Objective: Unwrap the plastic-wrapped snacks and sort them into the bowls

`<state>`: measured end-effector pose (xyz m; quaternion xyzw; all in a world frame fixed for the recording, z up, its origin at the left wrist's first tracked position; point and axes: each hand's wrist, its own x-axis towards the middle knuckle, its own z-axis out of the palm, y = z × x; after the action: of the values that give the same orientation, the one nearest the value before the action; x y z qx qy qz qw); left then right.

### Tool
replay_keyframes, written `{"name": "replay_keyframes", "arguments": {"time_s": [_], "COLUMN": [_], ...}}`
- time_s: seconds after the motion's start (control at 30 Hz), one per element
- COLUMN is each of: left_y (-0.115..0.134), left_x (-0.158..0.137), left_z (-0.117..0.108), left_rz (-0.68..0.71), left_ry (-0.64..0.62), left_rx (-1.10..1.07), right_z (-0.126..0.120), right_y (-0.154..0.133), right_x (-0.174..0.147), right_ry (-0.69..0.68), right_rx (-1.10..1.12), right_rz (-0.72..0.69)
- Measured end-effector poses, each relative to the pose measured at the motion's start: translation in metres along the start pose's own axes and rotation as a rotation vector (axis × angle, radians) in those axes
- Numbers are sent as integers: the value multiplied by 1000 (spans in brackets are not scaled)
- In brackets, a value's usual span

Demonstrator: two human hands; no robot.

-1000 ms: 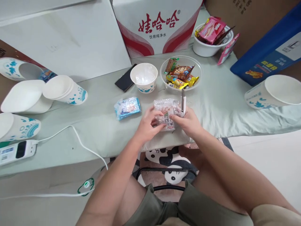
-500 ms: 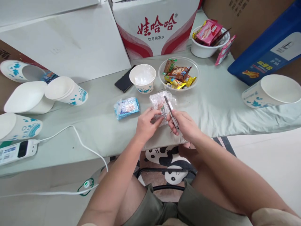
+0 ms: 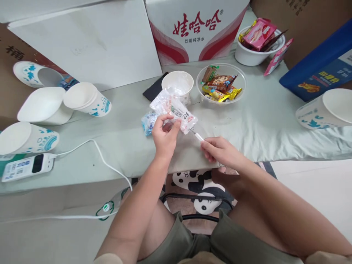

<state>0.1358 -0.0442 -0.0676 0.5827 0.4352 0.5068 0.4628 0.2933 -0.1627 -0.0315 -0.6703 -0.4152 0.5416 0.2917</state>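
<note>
Between thumb and fingers, my left hand (image 3: pixel 167 137) pinches a clear plastic package (image 3: pixel 176 110) with a white printed label, held up off the cloth. A utility knife (image 3: pixel 199 137) is gripped in my right hand (image 3: pixel 220 148), its blade tip touching or just at the package's lower right corner. Behind the package stands a white paper bowl (image 3: pixel 177 81) with crumpled clear plastic in it. A blue wrapped packet (image 3: pixel 148 123) lies beside my left hand, partly covered by the package.
A clear bowl of wrapped snacks (image 3: pixel 244 88) stands behind on the right, a white tub (image 3: pixel 247 55) beyond it. A black phone (image 3: pixel 154 88) lies near the paper bowl. Paper cups (image 3: pixel 93 102) and a power bank (image 3: pixel 27 168) with a white cable sit left.
My left hand has lifted and turned the package leftward over the blue packet. The knife, upright before, now points left at the package's corner. The view has shifted slightly.
</note>
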Motion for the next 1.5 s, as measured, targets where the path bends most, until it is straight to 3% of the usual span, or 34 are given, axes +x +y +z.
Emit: {"name": "replay_keyframes", "arguments": {"time_s": [0.07,0.13,0.23,0.33,0.43,0.53,0.6,0.77,0.97,1.1,1.2,1.3,1.4,1.5], "left_y": [0,1,1,2,7,18,25,33,37,40,42,45,48,50], "left_x": [0,-4,-19,-36,-42,-32,-19,3,12,17,20,23,27,29], "left_z": [-3,-3,4,16,20,11,2,-13,-22,-31,-37,-38,-37,-38], "left_rz": [-6,-1,-25,-105,-93,-25,-32,-59,-111,-172,-169,-134,-105,-106], "left_ry": [-1,-48,-174,-320,-398,-342,-265,-246,-159,-129,-86,-36,11,68], "left_rx": [14,26,70,119,248,535,689,726,708,770,809,807,800,790], "right_z": [-13,-30,-52,-61,-57,-44,-35,-35,-65,-79,-79,-69,-55,-43], "right_y": [8,17,30,36,32,28,28,33,38,42,40,30,17,8], "right_x": [-3,-4,-2,0,-1,-4,-3,4,-3,-14,-21,-27,-36,-46], "right_ry": [82,269,517,645,727,499,323,245,279,274,308,347,221,22], "right_rx": [-227,-494,-800,-943,-893,-716,-711,-795,-749,-729,-840,-942,-932,-912], "right_rz": [-88,-156,-125,-84,-296,-636,-734,-697,-665,-548,-469,-555,-671,-617]}}
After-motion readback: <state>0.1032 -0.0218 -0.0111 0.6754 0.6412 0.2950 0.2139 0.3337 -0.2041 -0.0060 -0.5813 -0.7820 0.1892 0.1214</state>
